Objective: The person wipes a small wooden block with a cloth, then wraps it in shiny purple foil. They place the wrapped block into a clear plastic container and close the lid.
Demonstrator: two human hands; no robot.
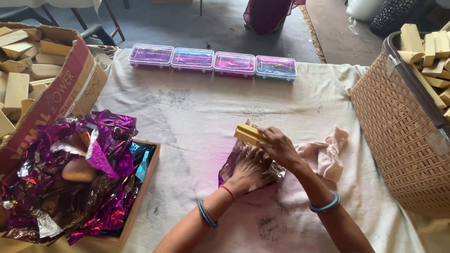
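While the left hand (247,169) presses flat and open on thin, crinkly foil (234,164), the right hand (280,147) grips the block (248,133), seemingly light and rigid, best held by its long sides.

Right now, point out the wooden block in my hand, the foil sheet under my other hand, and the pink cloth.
wooden block (248,133), head view, on its long yellow face.
foil sheet (228,169), head view, on its left edge.
pink cloth (328,157), head view, on its middle fold.
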